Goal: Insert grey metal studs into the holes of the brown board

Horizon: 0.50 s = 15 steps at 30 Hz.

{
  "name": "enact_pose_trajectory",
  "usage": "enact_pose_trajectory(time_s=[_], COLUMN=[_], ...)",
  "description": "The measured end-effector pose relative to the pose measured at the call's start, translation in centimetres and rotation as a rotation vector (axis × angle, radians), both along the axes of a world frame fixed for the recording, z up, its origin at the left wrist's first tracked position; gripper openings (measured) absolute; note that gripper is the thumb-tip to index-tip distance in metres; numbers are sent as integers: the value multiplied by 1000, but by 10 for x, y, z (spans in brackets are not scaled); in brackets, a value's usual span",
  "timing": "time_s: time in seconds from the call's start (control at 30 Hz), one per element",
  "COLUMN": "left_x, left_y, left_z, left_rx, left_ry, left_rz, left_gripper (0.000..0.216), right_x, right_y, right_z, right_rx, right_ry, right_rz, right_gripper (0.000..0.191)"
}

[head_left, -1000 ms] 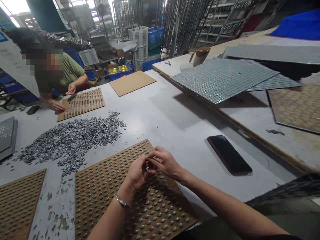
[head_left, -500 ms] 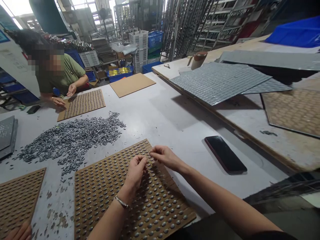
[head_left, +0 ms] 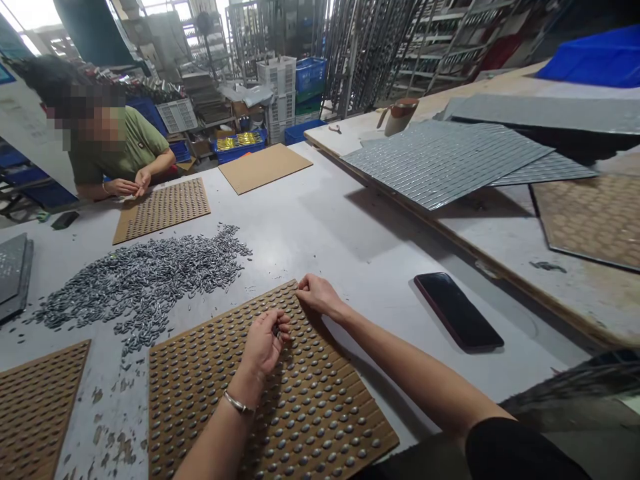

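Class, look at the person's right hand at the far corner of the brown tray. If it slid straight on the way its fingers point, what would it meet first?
The right hand points left and away over the brown tray's far edge. Bare table comes next, then probably the pile of small grey pieces, though depth is uncertain.

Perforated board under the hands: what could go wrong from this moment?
The left hand cups small metal pieces loosely, so some could spill onto the perforated board and unseat seated pieces. The right hand presses at the board's far corner and might shift it. The phone lies close to the right forearm and could be knocked.
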State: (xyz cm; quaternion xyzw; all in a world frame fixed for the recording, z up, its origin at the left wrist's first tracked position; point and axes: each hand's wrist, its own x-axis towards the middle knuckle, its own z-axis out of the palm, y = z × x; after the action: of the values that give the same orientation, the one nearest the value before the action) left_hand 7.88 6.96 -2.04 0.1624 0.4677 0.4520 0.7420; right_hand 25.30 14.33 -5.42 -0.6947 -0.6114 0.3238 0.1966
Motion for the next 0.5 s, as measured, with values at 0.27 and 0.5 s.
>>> enact_pose_trajectory(time_s=[0.27,0.5], left_x=[12,30], left_y=[4,-9], left_z=[8,13], left_rx=[-27,-41], left_ry=[-241,-167], left_rz=[-34,-129], left_gripper=[38,42], right_x=[1,4], right_y=[-40,-78], right_z=[26,32], right_rx=[392,565], right_ry=[171,-141], right_rz=[324,609], right_gripper=[12,12])
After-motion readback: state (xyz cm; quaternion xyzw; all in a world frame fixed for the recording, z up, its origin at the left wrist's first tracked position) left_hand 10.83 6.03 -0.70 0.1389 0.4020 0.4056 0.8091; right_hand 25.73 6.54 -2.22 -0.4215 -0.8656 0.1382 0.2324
